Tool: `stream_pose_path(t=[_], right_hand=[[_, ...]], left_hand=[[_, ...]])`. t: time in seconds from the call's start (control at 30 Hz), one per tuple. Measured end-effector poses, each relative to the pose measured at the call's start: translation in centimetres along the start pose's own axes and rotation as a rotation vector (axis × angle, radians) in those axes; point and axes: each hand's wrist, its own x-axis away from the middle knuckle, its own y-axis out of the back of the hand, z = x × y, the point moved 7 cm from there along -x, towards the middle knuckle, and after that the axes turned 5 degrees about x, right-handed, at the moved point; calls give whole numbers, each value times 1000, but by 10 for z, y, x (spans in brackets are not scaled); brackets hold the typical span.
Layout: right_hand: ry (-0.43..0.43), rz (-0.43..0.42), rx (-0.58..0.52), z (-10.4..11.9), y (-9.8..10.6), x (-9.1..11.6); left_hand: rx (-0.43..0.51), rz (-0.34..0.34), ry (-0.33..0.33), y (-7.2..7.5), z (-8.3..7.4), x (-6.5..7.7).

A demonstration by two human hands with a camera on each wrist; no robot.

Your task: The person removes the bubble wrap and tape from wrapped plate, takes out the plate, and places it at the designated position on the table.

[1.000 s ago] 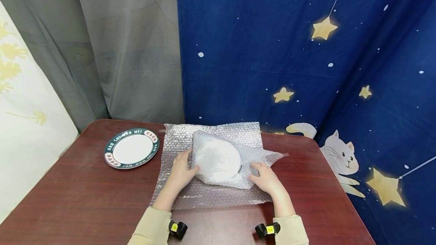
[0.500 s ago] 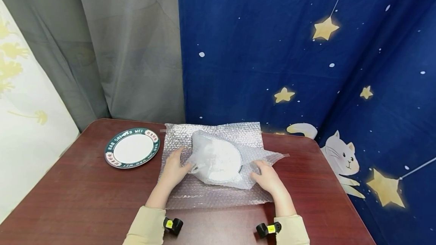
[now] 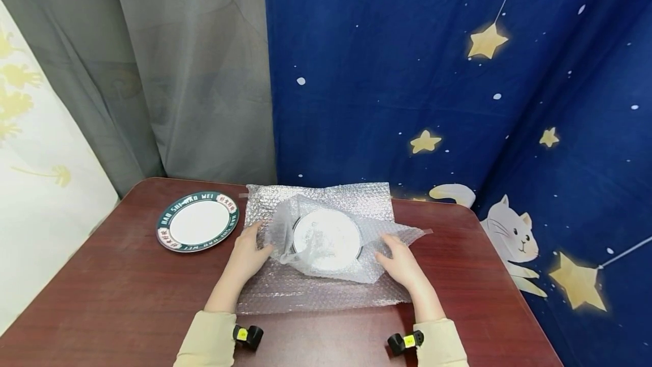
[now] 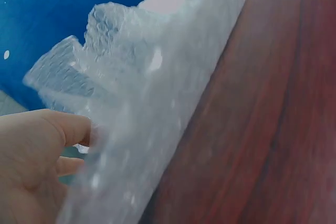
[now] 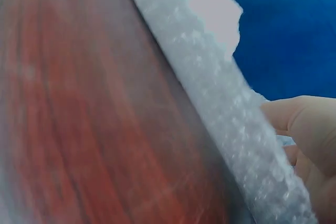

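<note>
A round plate (image 3: 326, 237), white with a dark rim, lies in the middle of the table, partly covered by folded bubble wrap (image 3: 311, 192). My left hand (image 3: 247, 254) pinches a lifted flap of this wrap at the plate's left side. In the left wrist view, the left hand's thumb and a finger (image 4: 68, 166) meet the wrap's edge, and the fingertips are partly hidden. My right hand (image 3: 399, 262) rests by the wrap's right side, thumb and fingers apart. The right wrist view shows the right hand's thumb (image 5: 283, 114) beside the bubbled sheet.
A second plate (image 3: 198, 222), green-rimmed with lettering, lies on the left of the dark red wooden table (image 3: 127, 287). A pointed end of wrap (image 3: 407, 234) with a tape-like tip reaches right. Grey and blue star-patterned curtains (image 3: 382, 72) hang behind the table.
My left hand has moved left and drawn the flap with it, so the plate's left rim now shows. The right hand stays almost in place, its fingers slightly more spread.
</note>
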Motion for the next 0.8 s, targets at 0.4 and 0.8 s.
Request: stream_pose_path(t=[0.4, 0.8], right_hand=[[67, 87, 68, -1, 3, -7], [86, 114, 92, -7, 7, -21]], left_hand=[[6, 33, 47, 12, 16, 4], [24, -33, 4, 29, 20, 10]])
